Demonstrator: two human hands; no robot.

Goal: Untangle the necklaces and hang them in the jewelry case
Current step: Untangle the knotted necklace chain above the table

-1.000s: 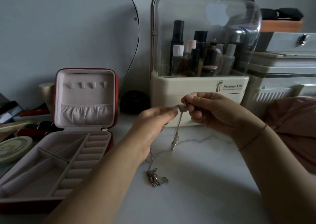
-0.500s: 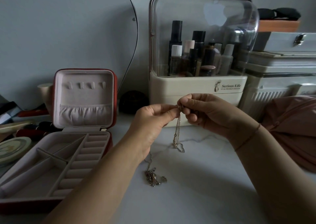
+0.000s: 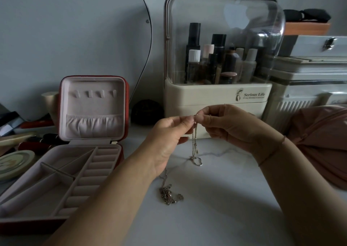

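A thin necklace (image 3: 194,142) hangs to the tabletop (image 3: 225,208), its top pinched by the fingers of both the left hand (image 3: 167,140) and right hand (image 3: 232,127). A tangled clump (image 3: 169,195) lies nearer on the tabletop; the open jewelry case (image 3: 93,105) stands left.

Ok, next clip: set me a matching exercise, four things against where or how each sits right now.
1. red square jewelry case
2. thin silver chain
3. tangled silver necklace clump
4. cream cosmetics box with clear dome

A. lying on the white tabletop
B. pinched between left hand and right hand, dangling
C. open at left, lid upright
D. standing behind the hands

Pairs: 1-C, 2-B, 3-A, 4-D
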